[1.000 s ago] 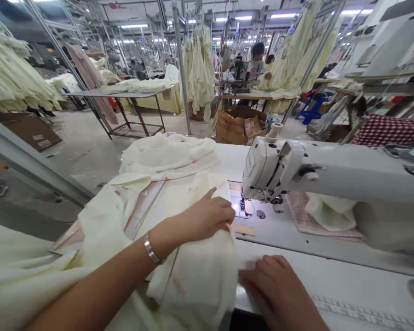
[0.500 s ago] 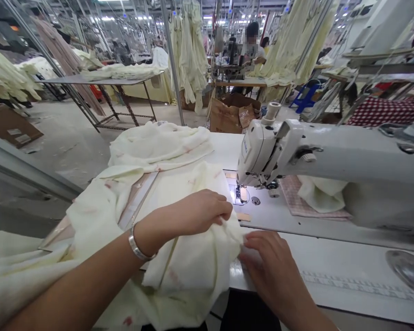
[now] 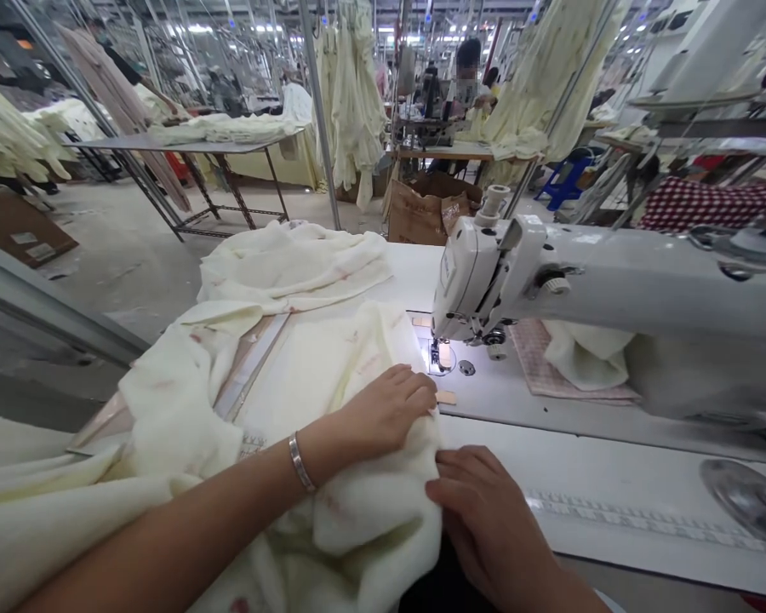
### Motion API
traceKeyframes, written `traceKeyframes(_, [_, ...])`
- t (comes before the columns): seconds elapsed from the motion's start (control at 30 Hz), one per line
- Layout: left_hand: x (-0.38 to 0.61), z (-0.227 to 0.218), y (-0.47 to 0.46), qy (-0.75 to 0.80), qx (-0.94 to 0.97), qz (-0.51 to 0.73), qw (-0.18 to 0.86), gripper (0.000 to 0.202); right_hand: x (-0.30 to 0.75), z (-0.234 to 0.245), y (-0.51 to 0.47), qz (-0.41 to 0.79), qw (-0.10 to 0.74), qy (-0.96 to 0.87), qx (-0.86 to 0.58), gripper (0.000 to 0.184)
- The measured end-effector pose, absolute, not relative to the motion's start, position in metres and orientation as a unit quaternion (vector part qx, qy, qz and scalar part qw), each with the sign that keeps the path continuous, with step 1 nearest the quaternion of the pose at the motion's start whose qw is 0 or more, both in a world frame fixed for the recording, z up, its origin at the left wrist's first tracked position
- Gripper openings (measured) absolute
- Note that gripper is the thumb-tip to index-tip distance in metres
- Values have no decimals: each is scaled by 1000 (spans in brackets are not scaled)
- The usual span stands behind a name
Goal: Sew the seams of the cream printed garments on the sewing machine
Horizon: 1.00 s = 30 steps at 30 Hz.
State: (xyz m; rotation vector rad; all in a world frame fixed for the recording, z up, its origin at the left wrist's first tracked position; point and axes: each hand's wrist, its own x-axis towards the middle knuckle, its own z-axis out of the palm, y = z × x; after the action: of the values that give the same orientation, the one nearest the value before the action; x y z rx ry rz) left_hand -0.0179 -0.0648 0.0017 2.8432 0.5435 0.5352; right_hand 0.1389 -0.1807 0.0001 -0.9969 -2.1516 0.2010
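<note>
Cloth [image 3: 374, 345] in pale cream with faint pink marks is spread over the white desk [image 3: 414, 277], to the left of the sewing machine [image 3: 638, 277], its right edge lying just beside the lit presser foot [image 3: 435, 351] but, as far as can be seen, not under it. The desk seems to carry most of the cloth's weight, while loose folds slump over the near edge towards the lap. The left hand [image 3: 388, 409], a silver bracelet [image 3: 302, 461] at its wrist, lies palm down across the cloth, probably to keep it flat and stop it sliding; its fingers are bent and close together near the right edge, but their tips are hidden, so I cannot tell whether they grip. The right hand [image 3: 482, 507] is nearer the body, its thumb and forefinger apparently pinched on the cloth's edge, which looks like a way of steadying that side below the left hand. Behind the presser foot, a pale scrap [image 3: 591, 358] sits on pink checked fabric [image 3: 533, 366] beneath the machine's arm, apart from both hands.
</note>
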Motion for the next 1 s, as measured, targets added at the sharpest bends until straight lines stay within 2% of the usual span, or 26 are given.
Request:
traceKeyframes(0.27, [-18, 5, -61, 209, 962, 159, 81, 13, 149, -7, -170, -11, 240, -901, -360, 27])
traceKeyframes(0.33, [-18, 7, -61, 215, 962, 150, 80, 14, 146, -4, -172, -9, 253, -901, -353, 23])
traceKeyframes(0.5, [-16, 4, -63, 200, 966, 138, 94, 15, 147, 0, -175, 22, 362, -864, -350, 24])
traceKeyframes(0.77, [-18, 1, -60, 203, 965, 137, 93, 17, 155, -9, -179, -32, 308, -881, -359, 19])
traceKeyframes(1.0, [-10, 28, -47, 246, 949, 62, 187, 15, 158, -8, -188, -23, 315, -881, -352, 22])
